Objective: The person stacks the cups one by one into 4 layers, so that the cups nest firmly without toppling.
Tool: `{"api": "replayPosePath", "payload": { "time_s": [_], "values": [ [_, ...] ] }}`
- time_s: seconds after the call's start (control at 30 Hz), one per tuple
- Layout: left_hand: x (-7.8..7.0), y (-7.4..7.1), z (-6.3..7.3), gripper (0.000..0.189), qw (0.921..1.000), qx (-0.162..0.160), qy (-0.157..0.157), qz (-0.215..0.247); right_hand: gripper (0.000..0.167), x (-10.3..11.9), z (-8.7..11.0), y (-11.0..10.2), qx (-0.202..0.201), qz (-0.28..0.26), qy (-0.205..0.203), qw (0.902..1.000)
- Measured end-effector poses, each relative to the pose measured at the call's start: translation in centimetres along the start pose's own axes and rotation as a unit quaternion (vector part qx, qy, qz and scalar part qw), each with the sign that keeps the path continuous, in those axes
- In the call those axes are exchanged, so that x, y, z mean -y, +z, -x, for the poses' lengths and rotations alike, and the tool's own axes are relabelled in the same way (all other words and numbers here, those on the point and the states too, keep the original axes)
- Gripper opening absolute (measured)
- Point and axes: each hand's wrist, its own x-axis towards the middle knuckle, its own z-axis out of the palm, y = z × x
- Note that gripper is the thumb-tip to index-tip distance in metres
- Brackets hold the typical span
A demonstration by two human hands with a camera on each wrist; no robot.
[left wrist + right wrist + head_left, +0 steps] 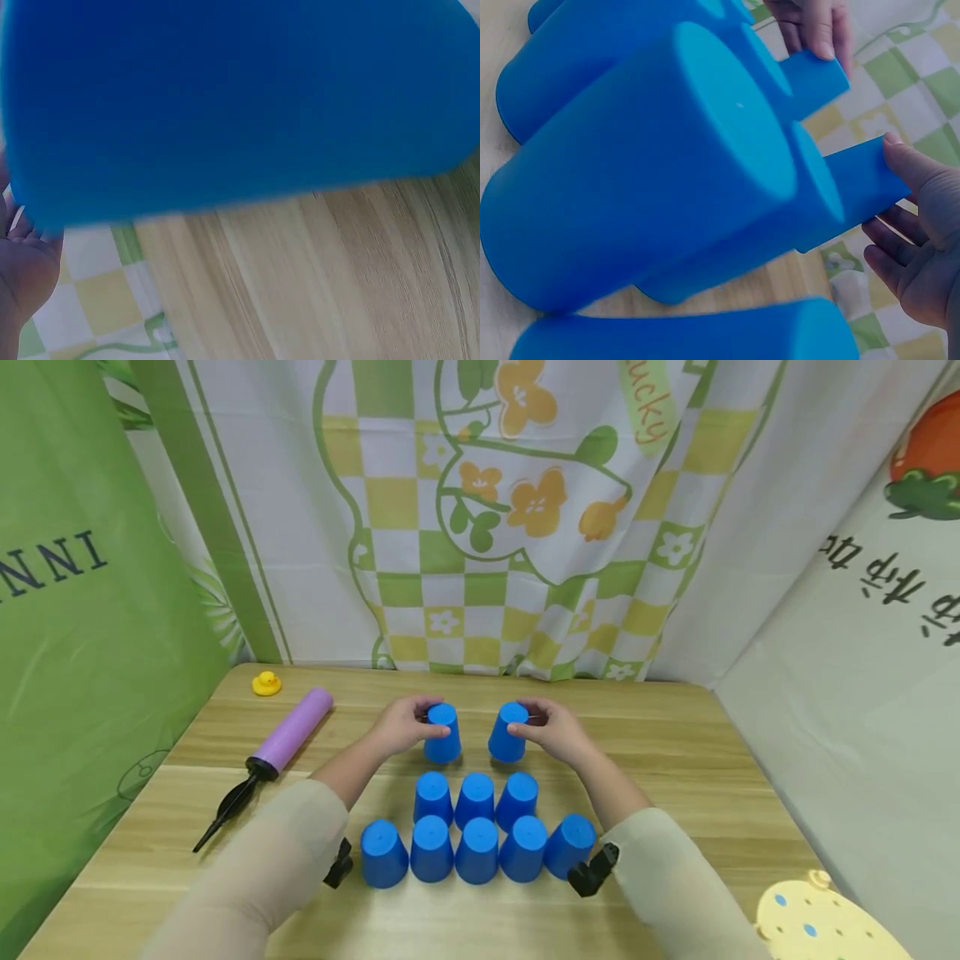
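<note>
Two upside-down blue cups stand apart behind the others, one at each hand. My left hand grips the left cup between thumb and fingers. With thumb in front and fingers behind, my right hand holds the other cup. Nearer me, a row of three blue cups stands upside down, close together. In front of it is a longer row of several blue cups. A large blue cup fills much of the left wrist view, and both gripped cups show in the right wrist view.
On the left of the wooden table lies a purple hand pump with a black nozzle. A yellow rubber duck sits at the back left corner. A patterned curtain hangs behind the table. A yellow spotted shape is at the front right.
</note>
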Motion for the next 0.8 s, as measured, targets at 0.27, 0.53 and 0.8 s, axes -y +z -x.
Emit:
{"api": "replayPosePath", "payload": {
  "time_s": [0.27,0.53,0.8],
  "values": [
    [-0.2,1.7,-0.6,0.056,0.9995,0.021,0.002,-0.024,0.057,-0.1,-1.1,2.3,0.004,0.003,0.013,0.9999],
    [0.4,2.7,-0.6,0.055,0.9995,0.019,-0.022,-0.013,0.054,-0.6,-1.1,3.5,0.009,0.008,0.007,0.9999],
    [0.5,3.2,-0.6,0.058,0.9995,0.020,-0.023,-0.001,0.057,-1.1,-1.1,3.8,0.010,0.016,0.016,0.9997]
  ]
}}
